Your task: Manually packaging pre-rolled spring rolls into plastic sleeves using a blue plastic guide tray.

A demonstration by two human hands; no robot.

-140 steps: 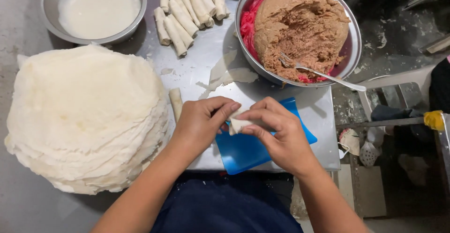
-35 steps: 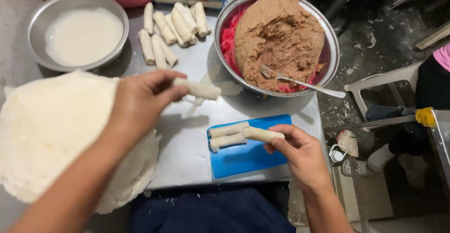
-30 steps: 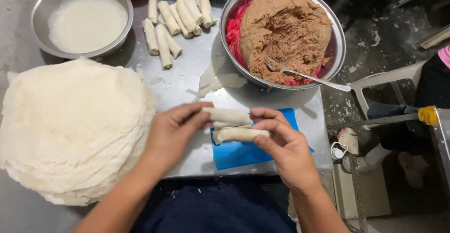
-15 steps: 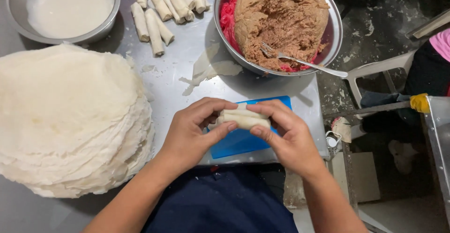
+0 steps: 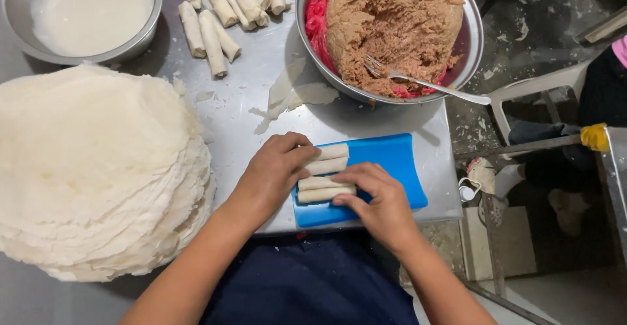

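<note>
So we've got four rolls on the blue board, left hand and right hand pinching them together; a batch's done beyond, wrappers and filling mostly left.

A steel table stands on a dirty grey floor, beside a plastic chair.

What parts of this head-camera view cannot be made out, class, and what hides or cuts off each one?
- Right ends of the pale rolled wrappers on the blue plastic board: covered by the right hand.
- Left hand: its fingertips hide the rolls' left ends.
- Steel bowl of white liquid: cut by the top and left edges.
- Fork: tines sunk in the brown filling.
</note>
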